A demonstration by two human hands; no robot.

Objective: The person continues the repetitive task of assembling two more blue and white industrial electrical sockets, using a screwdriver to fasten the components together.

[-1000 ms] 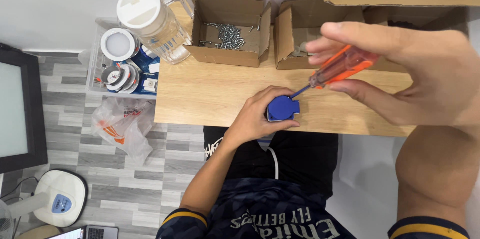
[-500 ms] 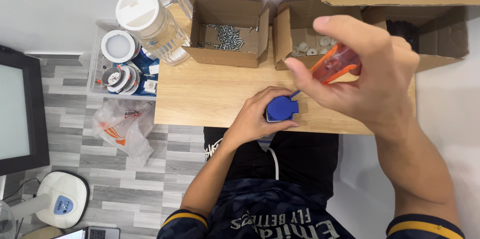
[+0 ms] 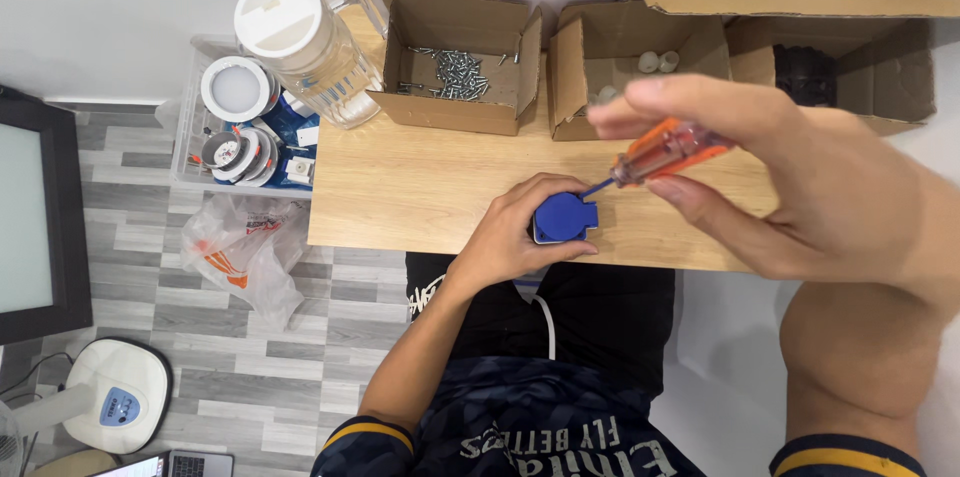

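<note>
My left hand (image 3: pixel 510 232) grips blue round part (image 3: pixel 565 217) on surface (image 3: pixel 420 187); right hand (image 3: pixel 790 177) closed around orange-handled screwdriver (image 3: pixel 665 152), tip on part.

The screwdriver's (image 3: pixel 660 152) tip is hidden against the blue part (image 3: pixel 565 217), itself half-covered by fingers (image 3: pixel 530 199).

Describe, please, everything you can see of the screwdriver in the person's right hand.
The screwdriver has a clear orange handle that looks like plastic and a thin dark shaft. It lies tilted, handle up to the right, tip down to the left. The right hand pinches the handle between thumb and fingers. The tip meets the top edge of the blue round part, which the left hand holds on the wooden table. The tip's shape is too small to tell.
</note>
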